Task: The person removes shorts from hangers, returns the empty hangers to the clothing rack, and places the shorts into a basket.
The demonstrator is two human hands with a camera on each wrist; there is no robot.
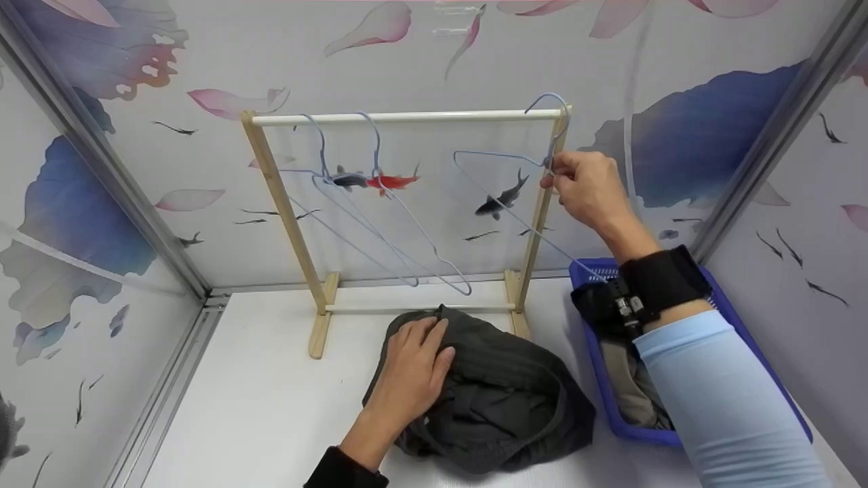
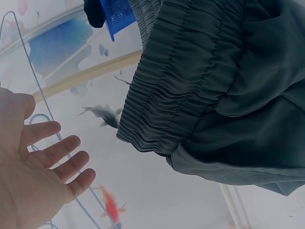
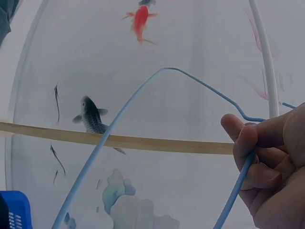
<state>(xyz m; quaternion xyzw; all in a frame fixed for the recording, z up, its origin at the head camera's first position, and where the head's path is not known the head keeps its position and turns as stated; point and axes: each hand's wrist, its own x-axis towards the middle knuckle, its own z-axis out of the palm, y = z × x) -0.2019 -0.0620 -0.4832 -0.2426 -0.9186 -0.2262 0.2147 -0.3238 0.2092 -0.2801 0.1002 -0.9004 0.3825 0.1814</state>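
Note:
My right hand point(image 1: 586, 186) pinches a blue wire hanger point(image 1: 498, 154) just below its hook. The hook is at the right end of the rack's white rail point(image 1: 441, 116); I cannot tell whether it bears on it. In the right wrist view, the thumb and fingers close round the hanger's wire point(image 3: 90, 167). My left hand point(image 1: 410, 369) is over dark grey-green trousers point(image 1: 502, 400) heaped on the table. Its fingers look loosely extended in the left wrist view, apart from the elastic waistband point(image 2: 167, 81).
Two more blue hangers point(image 1: 376, 146) hang on the rail's left half. The rack's wooden posts point(image 1: 285, 210) stand near the back wall. A blue basket point(image 1: 600, 379) with folded clothes point(image 1: 627, 386) stands at the right, partly under my right arm.

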